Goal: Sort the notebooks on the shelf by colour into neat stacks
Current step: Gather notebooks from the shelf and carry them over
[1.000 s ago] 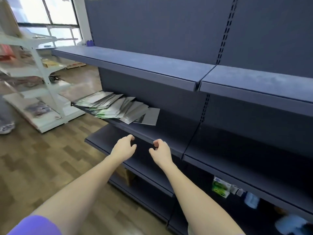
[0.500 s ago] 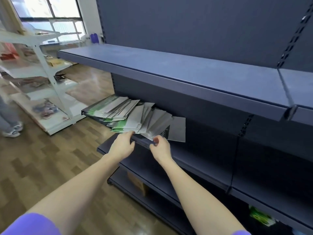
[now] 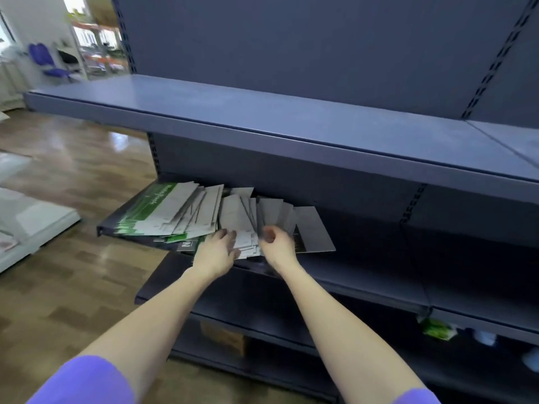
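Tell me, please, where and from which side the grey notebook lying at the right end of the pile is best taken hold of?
Probably its right edge, from the right. The grey notebook lies flat on the shelf, its left part tucked under the fanned pile, while its right edge and near corner lie bare. The right hand is nearest; a thumb on top could slide it towards the shelf's front lip, then pinch the corner.

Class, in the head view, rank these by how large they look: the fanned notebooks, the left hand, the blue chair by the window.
1. fanned notebooks
2. left hand
3. blue chair, though it stands farther off, so this holds only for its look.
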Motion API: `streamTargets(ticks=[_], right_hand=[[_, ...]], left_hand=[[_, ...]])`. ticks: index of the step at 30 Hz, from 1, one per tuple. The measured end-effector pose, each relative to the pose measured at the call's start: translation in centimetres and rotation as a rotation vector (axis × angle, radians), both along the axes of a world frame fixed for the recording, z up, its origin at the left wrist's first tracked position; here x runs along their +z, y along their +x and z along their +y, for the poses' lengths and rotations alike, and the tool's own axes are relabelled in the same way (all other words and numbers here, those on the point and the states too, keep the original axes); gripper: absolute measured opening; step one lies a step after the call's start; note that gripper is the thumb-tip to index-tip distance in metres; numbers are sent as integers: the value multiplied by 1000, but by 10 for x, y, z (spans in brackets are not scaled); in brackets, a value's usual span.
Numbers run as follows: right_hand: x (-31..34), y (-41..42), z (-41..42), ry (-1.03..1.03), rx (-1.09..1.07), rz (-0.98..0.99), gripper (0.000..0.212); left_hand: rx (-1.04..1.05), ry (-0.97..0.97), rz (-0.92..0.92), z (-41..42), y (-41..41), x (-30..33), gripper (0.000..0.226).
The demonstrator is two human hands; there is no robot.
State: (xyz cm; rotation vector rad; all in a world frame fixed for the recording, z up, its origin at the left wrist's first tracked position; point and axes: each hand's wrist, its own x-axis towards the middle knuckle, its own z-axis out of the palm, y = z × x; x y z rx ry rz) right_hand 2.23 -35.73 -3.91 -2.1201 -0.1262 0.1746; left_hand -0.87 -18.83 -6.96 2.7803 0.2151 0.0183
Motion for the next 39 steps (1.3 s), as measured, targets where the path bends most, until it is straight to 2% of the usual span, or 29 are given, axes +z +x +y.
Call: streamTargets(ticks=[5,11,16,20,22,24,26,28,30,36,39], right_hand=[[-8,-2,22,-66,-67,32,38],[-13,-5,43,-110,-177,36,45],[-16,-2,56,-207,-256,86,53],[-13,5,51,-121,-300,187,44],[-14,7,46,-95,-329,193,32],[-16,9,38,-43,-385,204,22],[-14,6,27,79,-447,229,21],[-14,4,13,156,-520,237,25],[-16,3,-2,140,-577,208,26],[-22,-8,-32,177,-577,165,30],[-19,-17,-33,241,-591,181,36]], left_hand=[[-82,-18,-168,15,-3,-10,51],[-212,-70,-306,23,-17,-12,30],[-268,-64,-315,35,-21,-15,32],[-296,-28,-296,40,-18,-17,32],[-264,12,-288,39,-16,-16,43],[-214,11,-240,38,-15,-16,66],[-226,41,-180,33,-15,-16,78],[-236,122,-154,25,-15,-17,75],[-215,170,-171,18,-15,-15,70],[-218,179,-161,5,-17,-8,38],[-258,143,-188,-2,-21,-3,31]])
